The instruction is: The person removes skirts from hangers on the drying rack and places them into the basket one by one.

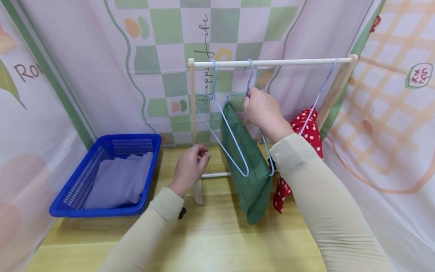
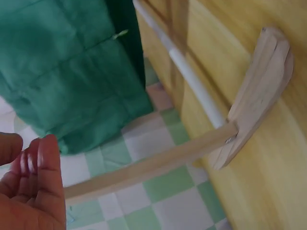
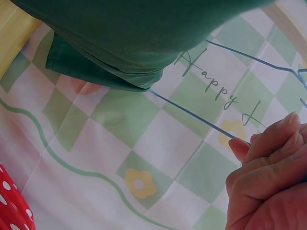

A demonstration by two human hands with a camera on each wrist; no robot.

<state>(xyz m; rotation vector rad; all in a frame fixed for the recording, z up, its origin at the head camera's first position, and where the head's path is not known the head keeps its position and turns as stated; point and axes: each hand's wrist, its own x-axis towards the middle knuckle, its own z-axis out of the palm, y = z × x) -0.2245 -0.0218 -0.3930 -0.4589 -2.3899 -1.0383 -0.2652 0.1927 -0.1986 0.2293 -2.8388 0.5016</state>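
My right hand (image 1: 264,112) pinches the neck of a blue wire hanger (image 1: 250,77) just below its hook, which is at the white rail (image 1: 278,62) of a small wooden rack. A dark green cloth (image 1: 242,166) hangs folded over that hanger; in the right wrist view the green cloth (image 3: 129,38) covers part of the wire. My left hand (image 1: 190,166) is beside the rack's left post (image 1: 193,102), fingers loosely bent and holding nothing. In the left wrist view the hand (image 2: 31,191) is apart from the green cloth (image 2: 72,72). A bare blue hanger (image 1: 234,136) hangs left of the green cloth.
A red cloth with white dots (image 1: 310,130) hangs on another hanger (image 1: 319,94) at the rack's right end. To the left, a blue basket (image 1: 57,204) holds a lavender cloth (image 1: 119,181). A patterned curtain (image 1: 170,22) backs the wooden table (image 1: 210,241).
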